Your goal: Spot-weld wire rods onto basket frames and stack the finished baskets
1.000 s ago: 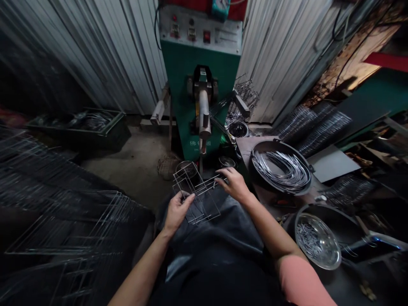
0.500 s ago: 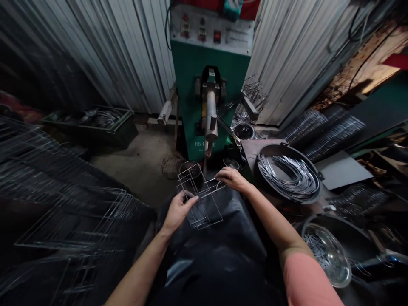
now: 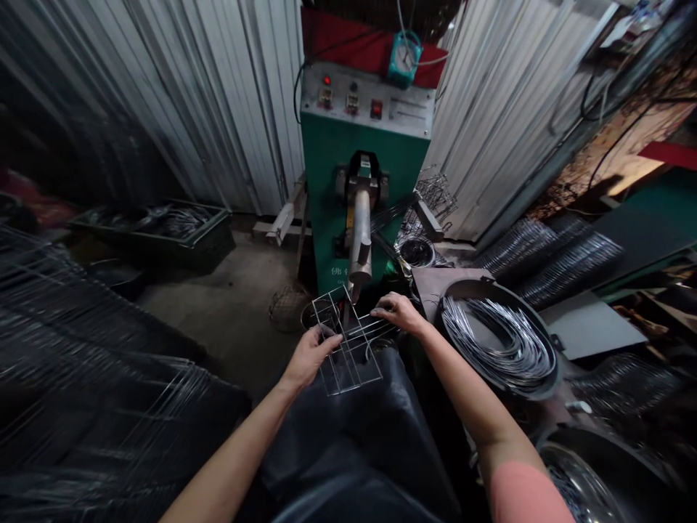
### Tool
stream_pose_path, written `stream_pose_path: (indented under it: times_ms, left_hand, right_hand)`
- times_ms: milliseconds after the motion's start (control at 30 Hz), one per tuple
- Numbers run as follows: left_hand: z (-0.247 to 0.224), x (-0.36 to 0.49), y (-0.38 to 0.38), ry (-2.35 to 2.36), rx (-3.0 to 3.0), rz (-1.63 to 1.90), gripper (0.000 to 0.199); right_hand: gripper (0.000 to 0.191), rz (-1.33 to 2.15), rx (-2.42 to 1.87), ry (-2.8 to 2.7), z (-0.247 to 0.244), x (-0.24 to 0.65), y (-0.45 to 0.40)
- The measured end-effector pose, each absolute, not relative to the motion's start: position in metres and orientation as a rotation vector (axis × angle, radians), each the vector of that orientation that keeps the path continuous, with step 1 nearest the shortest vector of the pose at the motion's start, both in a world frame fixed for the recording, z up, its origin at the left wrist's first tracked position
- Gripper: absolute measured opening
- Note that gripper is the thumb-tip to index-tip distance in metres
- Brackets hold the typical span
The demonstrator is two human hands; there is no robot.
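Steel wire frame (image 3: 356, 347) sat over the dark apron (image 3: 348, 450), top corner just under the welder's electrode (image 3: 354, 289) — L hand (image 3: 310, 356) curled round the near side, fingers (image 3: 321, 335) hooked on the rods; R hand (image 3: 400, 312) lay flatter, fingers (image 3: 381, 311) slightly spread on the cross wires, both forearms angled in. Firm two-hand hold w/ frame square looked best. Beyond — black pan (image 3: 551, 370) of wire hoops (image 3: 506, 341), green welder (image 3: 348, 174).

The welder (image 3: 327, 211) is green beneath a grey panel, the corrugated wall (image 3: 218, 109) shows silver-grey ribs, the wire rack (image 3: 353, 370) is silver, the apron (image 3: 337, 450) black, and the sleeve (image 3: 526, 494) pink.
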State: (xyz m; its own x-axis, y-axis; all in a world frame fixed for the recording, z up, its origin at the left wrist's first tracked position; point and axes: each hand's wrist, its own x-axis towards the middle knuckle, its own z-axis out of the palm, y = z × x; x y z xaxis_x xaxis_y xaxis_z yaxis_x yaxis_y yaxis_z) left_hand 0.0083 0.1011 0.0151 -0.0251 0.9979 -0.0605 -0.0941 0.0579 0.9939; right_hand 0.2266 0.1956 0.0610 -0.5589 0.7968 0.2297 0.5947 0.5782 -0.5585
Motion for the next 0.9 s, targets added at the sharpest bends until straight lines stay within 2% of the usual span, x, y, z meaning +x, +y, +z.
stream_pose_path:
  times_ms: [900]
  left_hand:
    - [0.027,0.004,0.133,1.146,0.921,1.255,0.023]
  right_hand:
    - [0.022,0.588,-1.144,-2.437,0.063,0.213,0.237]
